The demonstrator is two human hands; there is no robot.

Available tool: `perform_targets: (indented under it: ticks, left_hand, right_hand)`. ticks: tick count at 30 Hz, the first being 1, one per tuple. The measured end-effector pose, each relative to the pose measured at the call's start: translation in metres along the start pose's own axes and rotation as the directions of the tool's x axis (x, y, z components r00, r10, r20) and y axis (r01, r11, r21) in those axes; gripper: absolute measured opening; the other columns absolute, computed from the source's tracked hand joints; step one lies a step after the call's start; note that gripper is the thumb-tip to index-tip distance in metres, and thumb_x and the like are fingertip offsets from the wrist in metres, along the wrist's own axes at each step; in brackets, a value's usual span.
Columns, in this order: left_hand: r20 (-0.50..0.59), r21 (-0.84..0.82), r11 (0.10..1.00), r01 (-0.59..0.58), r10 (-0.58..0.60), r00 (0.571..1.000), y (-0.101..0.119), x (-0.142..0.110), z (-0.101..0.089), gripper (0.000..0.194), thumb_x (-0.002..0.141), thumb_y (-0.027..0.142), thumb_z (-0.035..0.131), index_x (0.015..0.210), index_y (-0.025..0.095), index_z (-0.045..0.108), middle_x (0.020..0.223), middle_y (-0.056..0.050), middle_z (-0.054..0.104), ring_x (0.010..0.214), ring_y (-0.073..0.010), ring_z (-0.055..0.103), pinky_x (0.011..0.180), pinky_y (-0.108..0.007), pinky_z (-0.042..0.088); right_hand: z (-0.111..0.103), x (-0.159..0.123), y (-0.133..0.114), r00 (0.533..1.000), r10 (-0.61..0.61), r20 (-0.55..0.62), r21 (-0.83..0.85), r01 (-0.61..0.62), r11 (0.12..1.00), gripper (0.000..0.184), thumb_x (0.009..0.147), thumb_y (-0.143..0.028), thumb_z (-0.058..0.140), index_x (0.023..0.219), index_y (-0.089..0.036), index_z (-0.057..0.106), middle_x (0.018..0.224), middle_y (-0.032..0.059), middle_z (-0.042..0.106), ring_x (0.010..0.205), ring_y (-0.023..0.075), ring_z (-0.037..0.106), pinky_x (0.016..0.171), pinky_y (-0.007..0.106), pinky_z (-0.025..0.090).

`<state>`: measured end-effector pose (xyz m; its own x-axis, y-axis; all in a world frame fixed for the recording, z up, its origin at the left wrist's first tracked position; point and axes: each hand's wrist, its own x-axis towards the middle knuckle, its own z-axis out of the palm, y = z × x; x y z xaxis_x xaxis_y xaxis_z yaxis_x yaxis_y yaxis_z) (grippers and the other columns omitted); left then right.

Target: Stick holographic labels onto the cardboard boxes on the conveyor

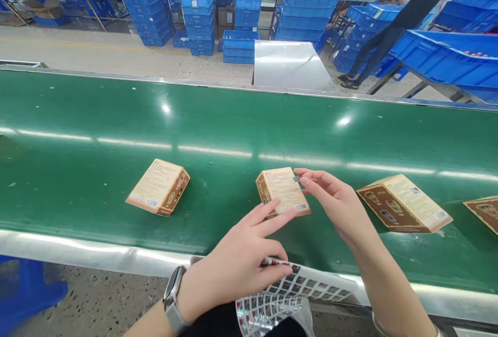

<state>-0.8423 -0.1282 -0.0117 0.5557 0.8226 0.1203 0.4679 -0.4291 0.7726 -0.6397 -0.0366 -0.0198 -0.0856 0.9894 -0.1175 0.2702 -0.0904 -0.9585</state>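
Note:
In the head view, a small cardboard box (280, 186) printed cream and brown lies on the green conveyor belt. The fingertips of my right hand (330, 194) pinch a small dark sticker (297, 178) at that box's right upper edge. My left hand (243, 254) rests two outstretched fingers on the box's near side. Its thumb and lower fingers close on the edge of a clear sheet of stickers (311, 282). The sheet hangs curled over the belt's metal edge. A similar box (412, 199) to the right bears a small sticker.
Another box (155, 186) lies left on the conveyor belt (97, 113), and part of one shows at the right edge (484, 212). Beyond stand a metal panel (291, 64), stacked blue crates (307, 7) and a person (404, 20) beside a blue bin (451, 56).

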Motion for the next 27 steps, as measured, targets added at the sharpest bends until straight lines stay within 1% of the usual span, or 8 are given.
perform_targets:
  ticks: [2,6,14,17,20,22,24,27]
  left_hand:
    - [0.067,0.038,0.999,-0.017,0.014,0.998,-0.005,0.006,0.005,0.013,0.088,0.023,0.072,0.077,0.016,0.075,0.161,-0.006,0.035,0.153,-0.0299,0.024,0.126,-0.044,0.024]
    - [0.132,0.061,0.998,-0.020,0.011,0.991,-0.009,0.016,0.014,0.012,0.088,0.022,0.071,0.079,0.015,0.077,0.162,-0.010,0.030,0.153,-0.0276,0.020,0.127,-0.040,0.023]
    - [0.146,0.065,0.997,-0.052,0.042,0.988,-0.002,0.028,0.023,0.018,0.091,0.024,0.068,0.079,0.015,0.077,0.163,-0.008,0.026,0.153,-0.0259,0.020,0.127,-0.041,0.024]
    - [0.152,0.058,0.997,-0.059,0.050,0.987,-0.001,0.032,0.026,0.017,0.090,0.023,0.069,0.079,0.015,0.077,0.163,-0.008,0.026,0.153,-0.0268,0.020,0.126,-0.043,0.026]
    - [0.162,0.053,0.996,-0.072,0.063,0.985,0.000,0.038,0.029,0.013,0.088,0.021,0.070,0.078,0.015,0.077,0.164,-0.007,0.025,0.153,-0.0284,0.021,0.126,-0.045,0.027]
    - [0.174,0.050,0.996,-0.077,0.067,0.983,0.000,0.042,0.032,0.013,0.088,0.021,0.071,0.078,0.015,0.077,0.164,-0.007,0.025,0.153,-0.0293,0.021,0.126,-0.046,0.026]
    - [0.179,0.047,0.996,-0.075,0.065,0.982,0.001,0.045,0.033,0.014,0.089,0.022,0.070,0.078,0.015,0.076,0.164,-0.006,0.026,0.153,-0.0294,0.022,0.126,-0.046,0.025]
    - [0.144,-0.001,0.996,-0.088,0.087,0.986,0.002,0.045,0.032,0.016,0.091,0.024,0.068,0.078,0.016,0.074,0.163,-0.005,0.029,0.152,-0.0283,0.027,0.126,-0.044,0.024]
  right_hand:
    - [0.001,0.002,0.000,0.997,0.073,-0.028,0.031,-0.072,0.997,0.050,0.067,-0.069,0.076,0.075,-0.021,0.068,0.119,0.0107,0.072,0.101,0.0293,0.066,0.082,0.038,0.054]
    - [0.004,0.002,0.007,0.982,0.162,-0.100,0.089,-0.153,0.984,0.050,0.060,-0.067,0.080,0.075,-0.021,0.068,0.115,0.0106,0.073,0.093,0.0279,0.066,0.068,0.032,0.053]
    - [-0.002,-0.004,0.019,0.970,0.105,-0.221,0.015,-0.105,0.994,0.046,0.071,-0.064,0.071,0.082,-0.020,0.067,0.105,0.0111,0.073,0.084,0.0258,0.066,0.064,0.033,0.053]
    - [-0.003,-0.008,0.020,0.965,0.056,-0.255,-0.066,-0.075,0.995,0.043,0.076,-0.063,0.067,0.085,-0.021,0.064,0.102,0.0116,0.072,0.079,0.0256,0.064,0.063,0.037,0.053]
    - [-0.005,-0.008,0.021,0.943,-0.031,-0.330,-0.164,-0.025,0.986,0.038,0.078,-0.059,0.065,0.085,-0.022,0.061,0.110,0.0125,0.069,0.089,0.0277,0.063,0.077,0.044,0.052]
    - [-0.009,-0.005,0.022,0.921,-0.073,-0.383,-0.222,-0.015,0.975,0.039,0.077,-0.057,0.066,0.092,-0.022,0.059,0.115,0.0143,0.066,0.094,0.0293,0.062,0.081,0.047,0.051]
    - [-0.016,-0.002,0.021,0.891,-0.118,-0.438,-0.305,-0.024,0.952,0.044,0.077,-0.054,0.066,0.103,-0.020,0.057,0.113,0.0166,0.066,0.092,0.0306,0.064,0.079,0.049,0.052]
    - [-0.029,-0.007,0.012,0.842,-0.296,-0.450,-0.464,0.063,0.884,0.035,0.084,-0.048,0.059,0.105,-0.020,0.058,0.108,0.0159,0.068,0.091,0.0308,0.066,0.078,0.049,0.054]
